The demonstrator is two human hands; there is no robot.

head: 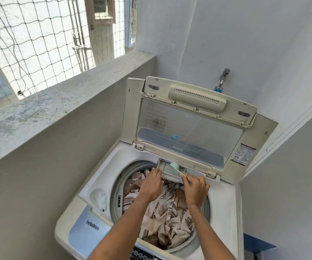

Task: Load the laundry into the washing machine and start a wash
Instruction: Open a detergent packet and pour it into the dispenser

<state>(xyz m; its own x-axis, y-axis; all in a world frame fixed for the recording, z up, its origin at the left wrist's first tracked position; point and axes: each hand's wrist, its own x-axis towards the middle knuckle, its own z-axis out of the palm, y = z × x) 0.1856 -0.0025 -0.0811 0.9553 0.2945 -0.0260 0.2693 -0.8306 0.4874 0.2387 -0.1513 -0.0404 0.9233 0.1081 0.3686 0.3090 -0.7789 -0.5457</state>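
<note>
Cream plastic, yellowed at the seams, makes up the top-loading washing machine (102,177), which stands in a corner with its lid (189,132) raised against the back wall. The drum is already filled: striped brown and cream laundry (162,212) lies heaped inside it, reaching close to the rim, so loading looks finished and the step in hand seems to be adding detergent. At the back edge of the opening, under the lid hinge, the detergent drawer (168,167) is pulled out over the laundry. The left hand (151,184) rests on the drawer's near left corner with fingers straight and close together, steadying it. The right hand (195,190) pinches the handle of a pale green scoop (175,167) between curled fingers and thumb, the bowl of the scoop sitting inside the drawer. Whether powder has left the scoop I cannot tell. The next move would likely call for tipping the scoop out fully, sliding the drawer home, lowering the lid, then reaching to the control panel (143,255) at the front edge.
</note>
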